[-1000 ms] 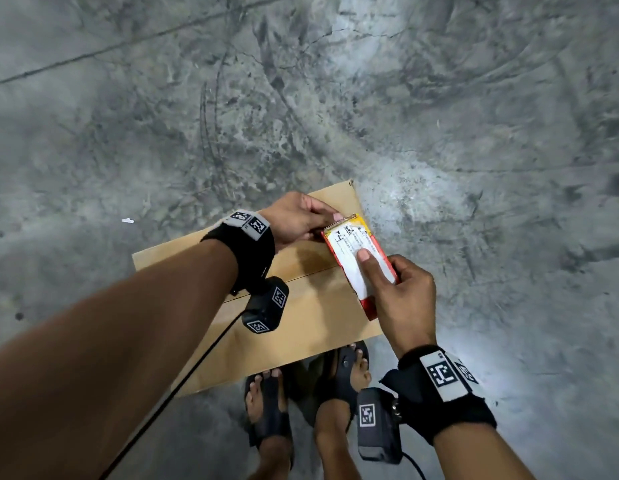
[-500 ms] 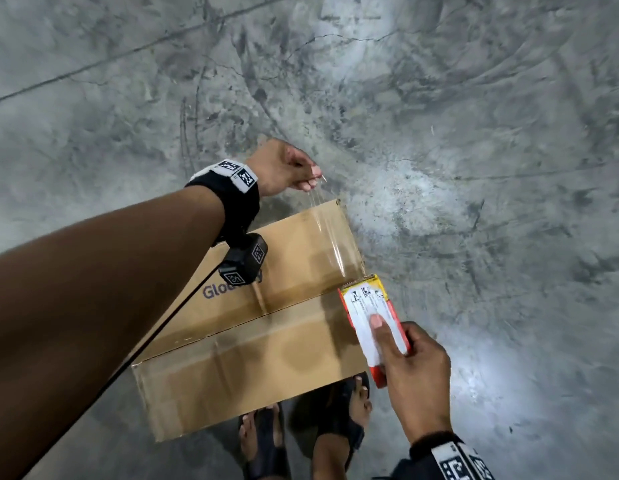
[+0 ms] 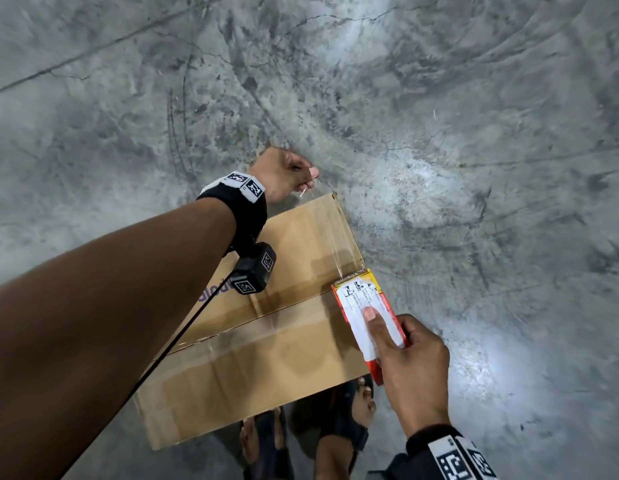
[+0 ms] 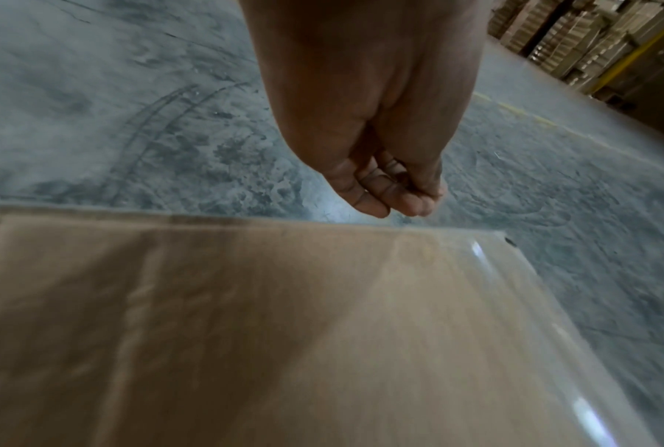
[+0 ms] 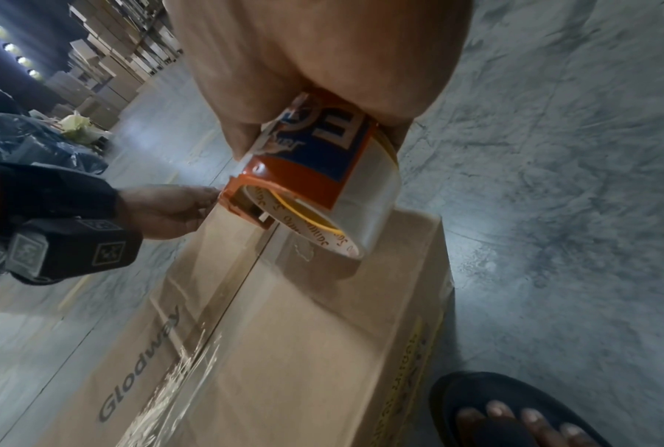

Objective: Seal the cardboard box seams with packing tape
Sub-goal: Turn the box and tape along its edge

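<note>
Head view: a cardboard box (image 3: 266, 334) lies flat on a grey concrete floor (image 3: 474, 133), w/ sandalled feet (image 3: 335, 427) at its 6 o'clock edge. The right hand (image 3: 410, 362) grips a red tape dispenser (image 3: 367, 313) at the box's 3 o'clock edge, fingers curled round it, index finger flat on top. The left hand (image 3: 284, 173), at 12 o'clock just past the box's far corner, pinches the end of a clear tape strip (image 3: 339, 237) stretched btwn hand & dispenser.
</note>
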The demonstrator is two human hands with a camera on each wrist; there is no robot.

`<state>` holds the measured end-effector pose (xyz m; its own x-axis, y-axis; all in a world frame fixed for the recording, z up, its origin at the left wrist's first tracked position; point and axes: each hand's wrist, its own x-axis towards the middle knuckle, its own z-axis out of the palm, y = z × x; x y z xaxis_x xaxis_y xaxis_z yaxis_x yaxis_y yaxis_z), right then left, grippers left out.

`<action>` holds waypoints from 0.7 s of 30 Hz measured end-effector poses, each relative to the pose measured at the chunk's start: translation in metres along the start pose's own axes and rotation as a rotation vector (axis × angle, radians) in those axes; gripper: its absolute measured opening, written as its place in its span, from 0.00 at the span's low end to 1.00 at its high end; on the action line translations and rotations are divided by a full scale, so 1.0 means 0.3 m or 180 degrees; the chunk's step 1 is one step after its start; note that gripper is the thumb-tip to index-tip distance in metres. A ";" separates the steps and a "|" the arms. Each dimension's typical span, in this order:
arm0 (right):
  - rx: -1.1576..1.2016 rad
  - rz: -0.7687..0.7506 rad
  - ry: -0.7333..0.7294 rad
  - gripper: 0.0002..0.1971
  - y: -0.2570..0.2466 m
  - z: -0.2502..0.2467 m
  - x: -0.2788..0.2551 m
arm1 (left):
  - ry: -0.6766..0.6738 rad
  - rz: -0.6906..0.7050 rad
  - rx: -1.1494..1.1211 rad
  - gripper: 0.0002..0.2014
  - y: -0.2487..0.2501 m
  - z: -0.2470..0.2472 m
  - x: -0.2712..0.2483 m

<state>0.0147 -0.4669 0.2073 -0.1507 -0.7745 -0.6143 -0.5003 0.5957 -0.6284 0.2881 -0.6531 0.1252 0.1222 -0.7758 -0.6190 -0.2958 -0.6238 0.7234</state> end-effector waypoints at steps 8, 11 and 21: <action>0.0006 0.0145 0.0029 0.23 -0.003 0.007 0.002 | 0.0499 -0.0313 0.0952 0.24 -0.021 0.108 -0.033; -0.0015 0.0185 0.0013 0.22 -0.009 0.007 -0.002 | 0.0526 -0.0436 0.1726 0.44 -0.002 0.097 -0.039; -0.0092 0.0177 0.0167 0.24 -0.035 0.007 -0.008 | -0.0401 -0.0125 0.1923 0.35 0.069 0.116 -0.204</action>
<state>0.0220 -0.4707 0.2143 -0.2231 -0.7510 -0.6215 -0.5143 0.6323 -0.5794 0.2415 -0.6154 0.1674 0.0419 -0.7131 -0.6998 -0.7822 -0.4592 0.4211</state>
